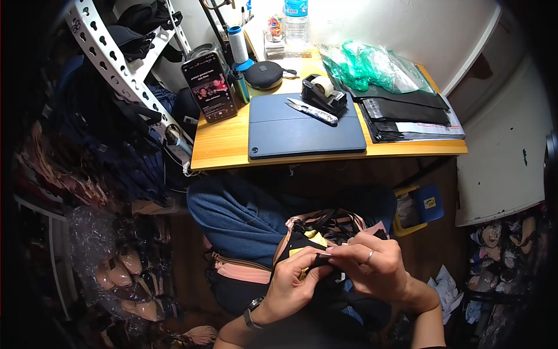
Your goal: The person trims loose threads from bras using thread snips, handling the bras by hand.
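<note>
My left hand, with a watch on the wrist, pinches the edge of a black piece of fabric between thumb and fingers. Close against it, my right hand, wearing a ring, grips the same black fabric from the other side. Its fingers cover most of the part being handled. On my lap lies a bundle of black and pink strappy garments, bras by their look, with yellow tags among them. More folded pink and black garments rest at my left side, beside my jeans.
On the wooden table lies a blue tablet case carrying thread snips and a tape dispenser. A phone leans upright at left; black plastic mailers are stacked right. A yellow-and-blue bin stands below.
</note>
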A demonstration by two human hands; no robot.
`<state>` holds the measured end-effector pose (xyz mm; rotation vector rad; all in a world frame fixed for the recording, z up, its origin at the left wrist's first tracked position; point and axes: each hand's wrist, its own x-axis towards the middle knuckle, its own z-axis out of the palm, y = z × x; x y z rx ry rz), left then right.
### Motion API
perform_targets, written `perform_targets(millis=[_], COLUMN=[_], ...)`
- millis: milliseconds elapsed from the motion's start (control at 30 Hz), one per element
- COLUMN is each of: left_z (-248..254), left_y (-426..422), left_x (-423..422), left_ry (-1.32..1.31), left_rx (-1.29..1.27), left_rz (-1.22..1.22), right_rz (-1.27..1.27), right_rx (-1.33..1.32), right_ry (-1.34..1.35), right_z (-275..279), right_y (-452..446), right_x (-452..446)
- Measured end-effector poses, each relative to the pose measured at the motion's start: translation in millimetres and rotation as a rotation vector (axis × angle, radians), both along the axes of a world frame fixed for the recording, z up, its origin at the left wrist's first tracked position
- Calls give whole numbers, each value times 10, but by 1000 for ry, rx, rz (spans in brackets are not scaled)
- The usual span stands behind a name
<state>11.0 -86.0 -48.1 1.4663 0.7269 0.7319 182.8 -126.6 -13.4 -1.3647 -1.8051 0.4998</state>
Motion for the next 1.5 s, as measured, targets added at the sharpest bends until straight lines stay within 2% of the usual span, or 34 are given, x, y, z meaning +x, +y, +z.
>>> perform_targets(millis=[233,333,467,933,1167,1267,1433,1500], left_z=[23,49,51,8,-69,-65,4,-10], left_y=[5,4,-1,-22,2,18,69,70], left_x=[-17,-16,-3,15,-5,0,-2,-3], left_ry=[35,49,37,33,-35,-66,-94,-92], left_rx=[-25,-3,0,-20,-200,-249,-283,-291], left_rz=[-42,-69,-72,-51,-139,-173,-203,-210], right_rz=[-3,135,167,141,110,163,6,-140], right_rx=[12,-101,-148,-285,-262,-339,-445,-296], right_ry=[-24,90,141,181,199,219,423,430], right_z=[7,22,72,135,74,113,-10,-124], right_y=[-2,33,35,-60,-106,-120,-151,-162], right_x=[10,111,143,191,227,272,364,428])
